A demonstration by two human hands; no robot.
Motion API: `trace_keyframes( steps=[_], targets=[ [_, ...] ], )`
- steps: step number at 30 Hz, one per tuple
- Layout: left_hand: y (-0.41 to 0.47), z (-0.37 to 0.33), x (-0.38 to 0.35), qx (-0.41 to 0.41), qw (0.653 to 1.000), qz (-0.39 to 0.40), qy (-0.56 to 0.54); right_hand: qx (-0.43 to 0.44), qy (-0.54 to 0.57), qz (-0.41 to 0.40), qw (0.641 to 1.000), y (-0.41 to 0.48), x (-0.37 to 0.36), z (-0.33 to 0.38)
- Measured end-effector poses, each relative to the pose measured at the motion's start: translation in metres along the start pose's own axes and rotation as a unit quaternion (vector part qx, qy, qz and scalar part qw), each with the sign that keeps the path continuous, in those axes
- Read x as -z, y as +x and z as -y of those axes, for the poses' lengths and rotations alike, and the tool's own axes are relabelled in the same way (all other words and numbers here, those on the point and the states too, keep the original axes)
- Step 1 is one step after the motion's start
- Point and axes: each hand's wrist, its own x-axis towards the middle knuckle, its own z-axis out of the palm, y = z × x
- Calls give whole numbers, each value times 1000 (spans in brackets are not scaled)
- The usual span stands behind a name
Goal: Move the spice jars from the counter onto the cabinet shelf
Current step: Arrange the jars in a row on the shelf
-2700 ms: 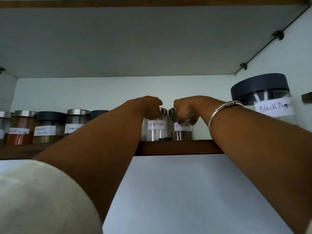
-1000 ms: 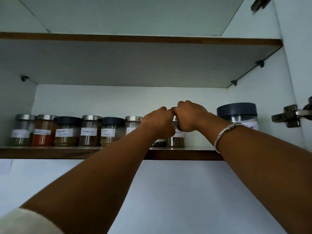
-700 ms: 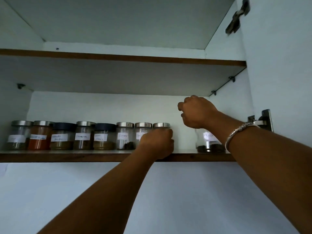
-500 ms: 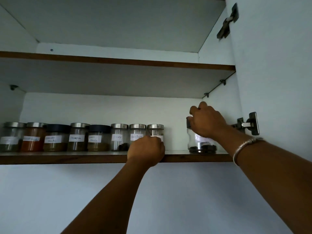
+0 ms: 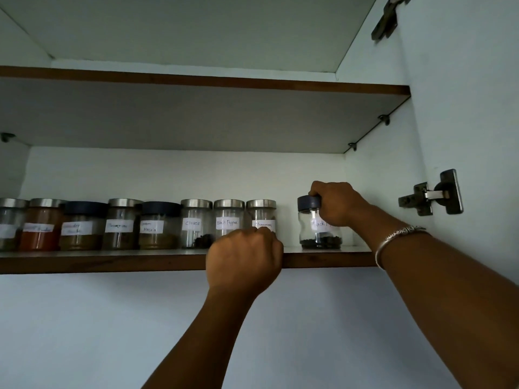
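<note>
Several labelled spice jars stand in a row on the cabinet shelf (image 5: 112,262), ending with Cloves (image 5: 196,220), Black Pepper (image 5: 229,213) and Cinnamon (image 5: 261,211). A little to the right, apart from the row, stands a dark-lidded glass jar (image 5: 316,234) with black grains at its bottom. My right hand (image 5: 337,204) grips that jar's lid from the right side. My left hand (image 5: 244,259) is curled at the shelf's front edge against the lower part of the Cinnamon jar, hiding its base; the fingertips are out of sight.
An upper shelf (image 5: 196,85) hangs above the jars. The cabinet's right wall carries a metal door hinge (image 5: 432,195). A small gap of bare shelf lies between the Cinnamon jar and the dark-lidded jar.
Both hands left the lids of the Black Pepper and Cinnamon jars. My right hand moved right onto the dark-lidded jar's lid; my left hand dropped to the Cinnamon jar's base. The view pulled back.
</note>
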Motion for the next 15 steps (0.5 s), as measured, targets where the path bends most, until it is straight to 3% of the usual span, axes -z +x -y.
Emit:
trace_keyframes(
  steps=[7, 15],
  targets=[
    [-3, 3, -5, -7, 999, -35, -16, 42, -101, 153, 982, 37, -9, 4],
    [-2, 3, -5, -11, 998, -52, -21, 24, -120, 159, 980, 68, -40, 7]
  ],
)
